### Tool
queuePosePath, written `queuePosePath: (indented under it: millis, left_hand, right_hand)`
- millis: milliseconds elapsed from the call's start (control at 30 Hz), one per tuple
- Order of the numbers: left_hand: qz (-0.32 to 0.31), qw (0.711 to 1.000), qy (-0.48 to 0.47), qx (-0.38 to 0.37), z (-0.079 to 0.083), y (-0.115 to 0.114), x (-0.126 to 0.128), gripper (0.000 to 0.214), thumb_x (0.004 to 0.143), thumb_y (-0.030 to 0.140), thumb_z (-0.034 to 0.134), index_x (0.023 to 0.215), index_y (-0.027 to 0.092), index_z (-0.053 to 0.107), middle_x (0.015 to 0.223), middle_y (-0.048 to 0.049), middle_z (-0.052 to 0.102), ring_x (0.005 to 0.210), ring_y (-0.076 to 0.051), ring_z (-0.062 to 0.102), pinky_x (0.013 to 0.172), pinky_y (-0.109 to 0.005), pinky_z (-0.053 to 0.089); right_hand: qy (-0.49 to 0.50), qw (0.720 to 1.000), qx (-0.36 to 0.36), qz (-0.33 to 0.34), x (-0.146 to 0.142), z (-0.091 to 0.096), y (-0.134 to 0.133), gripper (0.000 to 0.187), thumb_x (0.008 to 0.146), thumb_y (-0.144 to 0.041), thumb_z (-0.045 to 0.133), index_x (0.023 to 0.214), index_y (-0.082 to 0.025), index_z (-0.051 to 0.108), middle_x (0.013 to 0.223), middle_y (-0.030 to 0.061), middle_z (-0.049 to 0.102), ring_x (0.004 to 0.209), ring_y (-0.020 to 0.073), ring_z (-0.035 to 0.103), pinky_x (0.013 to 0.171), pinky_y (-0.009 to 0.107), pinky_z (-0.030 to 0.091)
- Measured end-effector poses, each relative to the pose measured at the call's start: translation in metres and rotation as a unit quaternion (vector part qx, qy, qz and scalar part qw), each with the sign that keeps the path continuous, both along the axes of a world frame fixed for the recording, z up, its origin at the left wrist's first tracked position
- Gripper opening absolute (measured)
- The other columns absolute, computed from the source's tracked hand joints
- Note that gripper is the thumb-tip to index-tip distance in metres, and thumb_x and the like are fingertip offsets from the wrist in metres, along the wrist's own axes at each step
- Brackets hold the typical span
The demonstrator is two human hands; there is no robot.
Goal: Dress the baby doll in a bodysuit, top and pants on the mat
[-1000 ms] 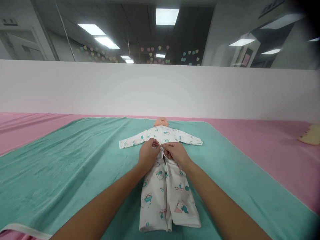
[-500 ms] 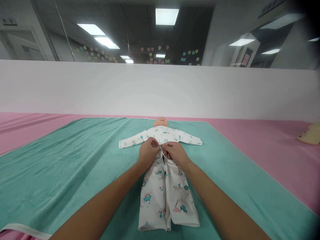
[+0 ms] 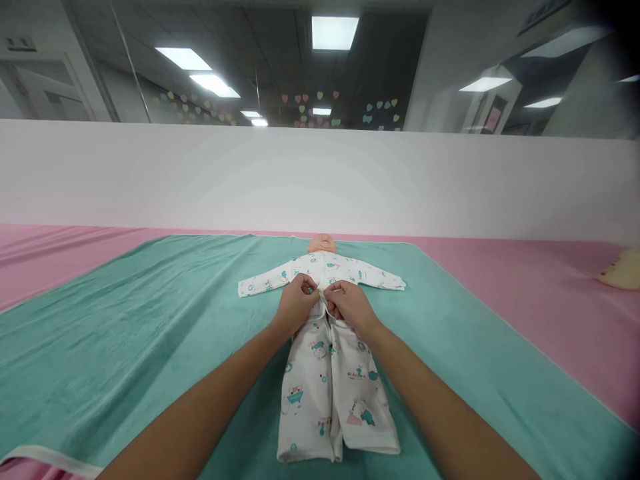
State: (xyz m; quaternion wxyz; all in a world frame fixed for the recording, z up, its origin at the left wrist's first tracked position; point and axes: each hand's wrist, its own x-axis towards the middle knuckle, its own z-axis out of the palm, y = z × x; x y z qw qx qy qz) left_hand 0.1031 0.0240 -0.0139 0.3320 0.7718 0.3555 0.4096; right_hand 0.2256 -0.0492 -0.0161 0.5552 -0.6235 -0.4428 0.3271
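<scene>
A baby doll (image 3: 323, 243) lies on its back on a green blanket (image 3: 165, 320), its head pointing away from me. It wears a white printed one-piece baby suit (image 3: 360, 393) with the sleeves spread sideways and the legs toward me. My left hand (image 3: 298, 304) pinches the suit's front edge at the waist, thumb and fingers together. Close beside it, my right hand (image 3: 350, 307) pinches the facing edge. Below the hands the front opening runs down between the legs. Any fastener between the fingertips is too small to make out.
The green blanket lies over a pink sheet (image 3: 540, 293). A low white wall (image 3: 320, 180) stands behind, with dark glass (image 3: 370, 67) above it reflecting ceiling lights. At the far right edge is a pale yellow object (image 3: 620, 270), partly cut off.
My right fingers have shifted very slightly at the waist of the suit. Both hands keep their pinch, and the doll and blanket stay in place.
</scene>
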Motion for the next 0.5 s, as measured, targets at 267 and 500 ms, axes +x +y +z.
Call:
queuePosePath:
  millis: [267,500]
  left_hand:
    - [-0.026,0.999,-0.019,-0.007,-0.0045,0.0027,-0.0005,0.01,0.068,0.021,0.054,0.077,0.019,0.053,0.06,0.0059,0.048,0.056,-0.01,0.044,0.054,-0.021,0.034]
    - [-0.028,0.999,-0.032,-0.001,-0.0091,0.0046,0.0,0.009,0.069,0.021,0.054,0.078,0.019,0.055,0.063,0.0046,0.049,0.058,-0.01,0.044,0.055,-0.021,0.035]
  right_hand:
    - [-0.034,0.999,-0.019,-0.01,0.0011,-0.0007,0.0051,0.019,0.072,-0.036,0.055,0.075,-0.018,0.052,0.047,-0.0027,0.058,0.033,0.0086,0.047,0.035,0.019,0.033]
    - [-0.038,0.999,-0.029,-0.019,0.002,-0.0008,0.0063,0.017,0.072,-0.035,0.055,0.075,-0.018,0.051,0.047,-0.0032,0.058,0.031,0.0079,0.046,0.035,0.018,0.033]
